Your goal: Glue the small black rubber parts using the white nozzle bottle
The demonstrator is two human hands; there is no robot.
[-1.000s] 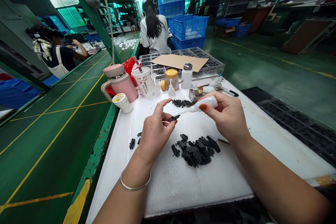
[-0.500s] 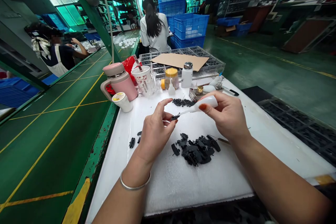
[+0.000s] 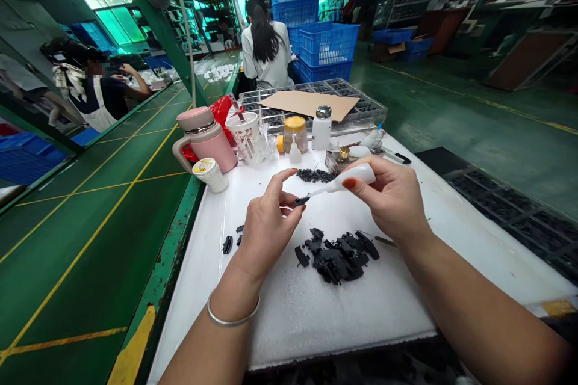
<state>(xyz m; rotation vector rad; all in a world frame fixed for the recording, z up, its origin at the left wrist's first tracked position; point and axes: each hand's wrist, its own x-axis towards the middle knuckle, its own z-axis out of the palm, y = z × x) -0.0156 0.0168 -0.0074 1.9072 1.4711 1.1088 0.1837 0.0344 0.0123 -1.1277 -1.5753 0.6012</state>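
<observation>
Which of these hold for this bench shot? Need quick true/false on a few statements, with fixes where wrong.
1. The right hand holds a white plastic applicator. True.
2. The left hand has a metal bangle on its wrist. True.
3. The black pieces lie on a blue mat. False: they lie on a white foam sheet.
4. The pink mug stands to the right of the white bottle. False: it stands to the bottle's left.
5. Blue plastic crates are stacked in the background. True.
</observation>
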